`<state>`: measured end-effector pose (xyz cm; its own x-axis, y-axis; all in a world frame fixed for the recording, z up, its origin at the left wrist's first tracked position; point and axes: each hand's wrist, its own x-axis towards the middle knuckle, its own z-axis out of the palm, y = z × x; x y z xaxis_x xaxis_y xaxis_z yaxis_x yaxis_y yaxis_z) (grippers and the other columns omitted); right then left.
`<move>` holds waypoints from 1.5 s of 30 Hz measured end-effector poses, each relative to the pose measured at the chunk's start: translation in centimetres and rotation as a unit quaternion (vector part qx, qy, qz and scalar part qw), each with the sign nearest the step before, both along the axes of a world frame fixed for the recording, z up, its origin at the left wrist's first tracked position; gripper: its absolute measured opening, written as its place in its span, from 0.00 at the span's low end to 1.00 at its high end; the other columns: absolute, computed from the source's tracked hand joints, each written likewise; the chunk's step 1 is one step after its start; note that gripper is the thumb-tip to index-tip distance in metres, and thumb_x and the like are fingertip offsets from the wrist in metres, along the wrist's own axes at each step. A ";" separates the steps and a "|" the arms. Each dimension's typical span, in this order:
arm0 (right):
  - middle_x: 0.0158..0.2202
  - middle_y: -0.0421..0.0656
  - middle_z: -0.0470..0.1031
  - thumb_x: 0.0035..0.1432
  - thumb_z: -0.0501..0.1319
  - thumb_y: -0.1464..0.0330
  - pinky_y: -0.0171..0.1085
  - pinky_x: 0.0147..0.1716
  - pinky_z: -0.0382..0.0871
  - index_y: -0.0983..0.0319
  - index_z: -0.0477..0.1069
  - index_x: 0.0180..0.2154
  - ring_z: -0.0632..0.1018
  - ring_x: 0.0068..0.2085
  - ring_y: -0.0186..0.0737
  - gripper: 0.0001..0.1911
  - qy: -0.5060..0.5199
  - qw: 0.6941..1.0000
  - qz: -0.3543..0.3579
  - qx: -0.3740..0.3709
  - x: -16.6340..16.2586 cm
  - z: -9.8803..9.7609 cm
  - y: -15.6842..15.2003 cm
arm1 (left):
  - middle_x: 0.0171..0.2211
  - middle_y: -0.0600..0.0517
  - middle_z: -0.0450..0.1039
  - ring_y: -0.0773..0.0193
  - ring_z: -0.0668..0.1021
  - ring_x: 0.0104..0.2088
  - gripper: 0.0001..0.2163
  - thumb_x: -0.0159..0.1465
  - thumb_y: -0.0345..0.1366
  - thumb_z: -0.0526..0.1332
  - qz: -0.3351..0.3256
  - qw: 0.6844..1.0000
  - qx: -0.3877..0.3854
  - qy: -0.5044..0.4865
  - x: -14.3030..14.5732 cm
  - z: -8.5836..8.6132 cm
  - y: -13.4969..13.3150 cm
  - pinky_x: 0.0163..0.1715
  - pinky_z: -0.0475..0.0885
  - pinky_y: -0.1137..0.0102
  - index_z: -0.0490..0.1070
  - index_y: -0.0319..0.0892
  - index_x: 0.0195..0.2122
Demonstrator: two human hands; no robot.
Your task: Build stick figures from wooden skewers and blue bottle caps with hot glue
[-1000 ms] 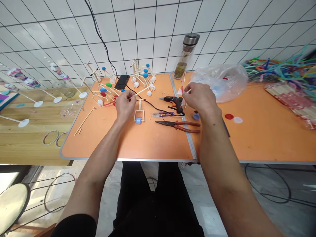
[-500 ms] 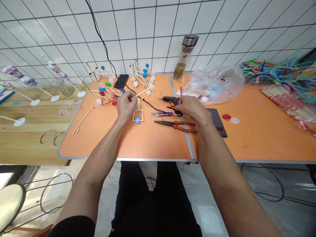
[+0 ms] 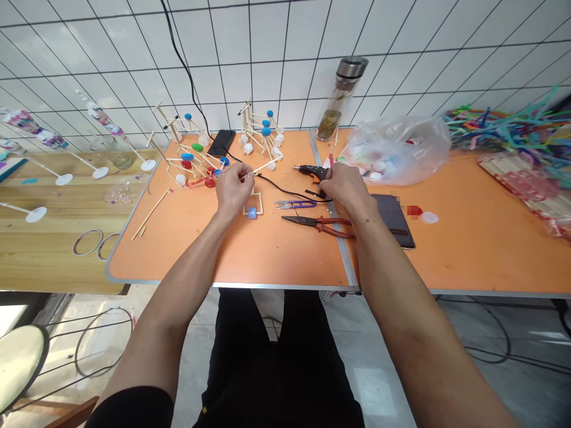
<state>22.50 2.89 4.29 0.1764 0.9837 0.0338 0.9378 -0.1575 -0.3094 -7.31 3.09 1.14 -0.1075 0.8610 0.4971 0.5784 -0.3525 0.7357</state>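
Observation:
My left hand (image 3: 234,188) is closed, pinching a thin wooden stick (image 3: 264,167) that slants up to the right, just above a small stick frame with a blue cap (image 3: 252,209) lying on the orange table (image 3: 276,249). My right hand (image 3: 348,186) is wrapped round the handle of the black glue gun (image 3: 312,173), whose nozzle points left. The gun's black cord (image 3: 281,190) runs across the table between my hands.
Purple snips (image 3: 294,204) and red-handled pliers (image 3: 319,224) lie between my hands. A phone (image 3: 395,214) lies right of my wrist. Stick-and-cap models (image 3: 261,139) stand at the back, with a glass bottle (image 3: 341,98), a plastic bag (image 3: 397,145), pipe cleaners (image 3: 504,128) and another phone (image 3: 222,142).
My right hand came down from near the plastic bag, moved left and closed on the glue gun. My left hand stayed on its stick.

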 end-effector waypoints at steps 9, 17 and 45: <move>0.55 0.53 0.87 0.71 0.66 0.54 0.46 0.38 0.68 0.57 0.83 0.54 0.84 0.53 0.63 0.18 -0.130 0.978 0.133 -0.092 1.5 2.3 -11.4 | 0.33 0.53 0.81 0.59 0.80 0.36 0.06 0.66 0.28 0.64 0.013 1.000 0.004 -0.014 -0.3 0.3 0.2 0.38 0.69 0.66 0.77 0.46 0.34; 0.53 0.58 0.86 0.81 0.57 0.58 0.48 0.42 0.66 0.61 0.83 0.60 0.83 0.53 0.62 0.21 -0.241 0.935 0.258 -0.021 2.6 -0.6 -12.8 | 0.32 0.53 0.81 0.59 0.79 0.35 0.05 0.65 0.30 0.64 0.012 1.000 -0.005 -0.020 -0.2 0.4 0.0 0.37 0.69 0.66 0.77 0.46 0.33; 0.36 0.47 0.84 0.70 0.64 0.42 0.45 0.38 0.76 0.57 0.80 0.48 0.84 0.40 0.52 0.26 0.384 0.892 0.222 -0.091 -2.4 1.3 -7.4 | 0.24 0.57 0.77 0.72 0.69 0.19 0.08 0.67 0.26 0.64 -0.013 0.944 -0.085 -0.317 -0.6 2.7 -0.2 0.21 0.64 0.75 0.76 0.44 0.30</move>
